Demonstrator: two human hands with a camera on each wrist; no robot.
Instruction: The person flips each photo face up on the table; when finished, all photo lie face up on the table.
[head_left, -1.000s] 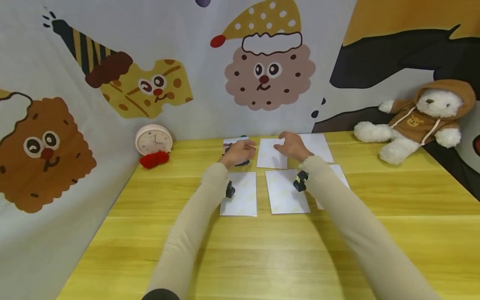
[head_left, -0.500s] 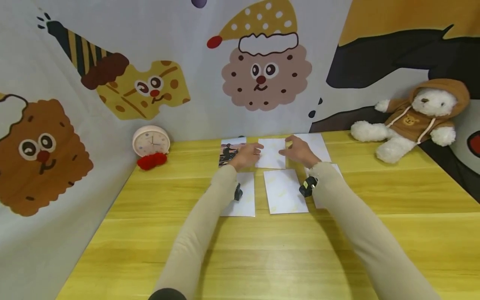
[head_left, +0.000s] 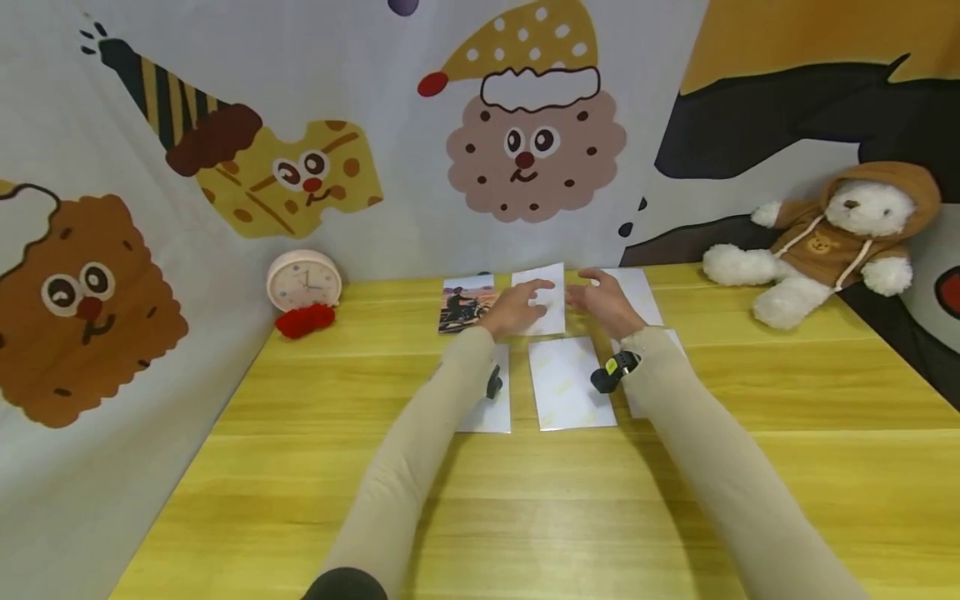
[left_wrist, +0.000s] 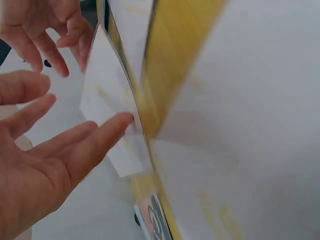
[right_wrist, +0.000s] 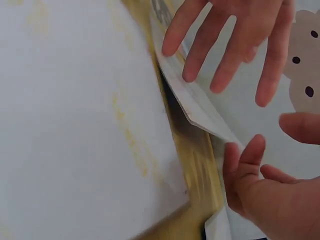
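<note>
A white card in the middle of the back row is tilted, its right edge raised off the table. My left hand reaches over the card with fingers spread. In the left wrist view one of its fingertips lies against the card's white face. My right hand is at the card's raised right side, fingers loosely bent. In the right wrist view its nearest fingertip is right at the card edge. Left of the card lies a face-up photo card of a motorcycle rider.
Other white cards lie face down: one at back right, one front middle, one front left and one front right partly under my right sleeve. A pink clock and red fuzzy item stand left; a teddy bear sits right.
The middle back card has gone from flat to tilted, its right side up. My left hand has moved right over it; my right hand has shifted right to its edge.
</note>
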